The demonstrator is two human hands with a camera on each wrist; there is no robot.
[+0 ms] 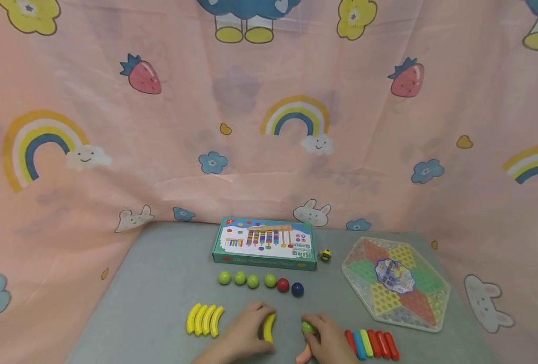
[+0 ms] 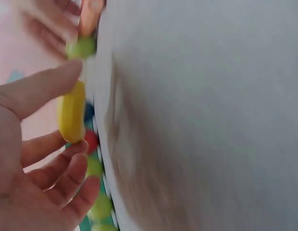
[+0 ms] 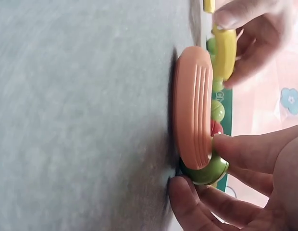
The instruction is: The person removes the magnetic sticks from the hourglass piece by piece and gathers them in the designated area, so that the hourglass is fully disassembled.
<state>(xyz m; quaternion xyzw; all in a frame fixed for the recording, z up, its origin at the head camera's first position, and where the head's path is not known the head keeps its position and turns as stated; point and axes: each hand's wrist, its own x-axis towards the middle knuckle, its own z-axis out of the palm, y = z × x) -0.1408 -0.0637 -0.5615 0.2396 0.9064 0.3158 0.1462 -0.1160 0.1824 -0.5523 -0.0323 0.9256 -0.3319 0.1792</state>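
Note:
My left hand (image 1: 247, 331) pinches a yellow banana-shaped piece (image 2: 72, 113) between thumb and fingertips, with the piece raised off the table in the left wrist view. To its right, my right hand (image 1: 330, 338) holds a green ball (image 3: 206, 171) between thumb and fingers, low at the tabletop. Against that ball lies an orange curved piece (image 3: 193, 108) with grooves along its side; whether the thumb also touches it I cannot tell. Several more yellow curved pieces (image 1: 204, 320) stand in a row left of my left hand.
Beyond the hands runs a line of green balls (image 1: 253, 281), a red ball (image 1: 282, 284) and a dark blue ball (image 1: 298, 289). Behind them lie a game box (image 1: 264, 244) and a small yellow-black toy (image 1: 325, 255). A hexagonal game board (image 1: 396, 283) and several coloured sticks (image 1: 376, 345) are at right.

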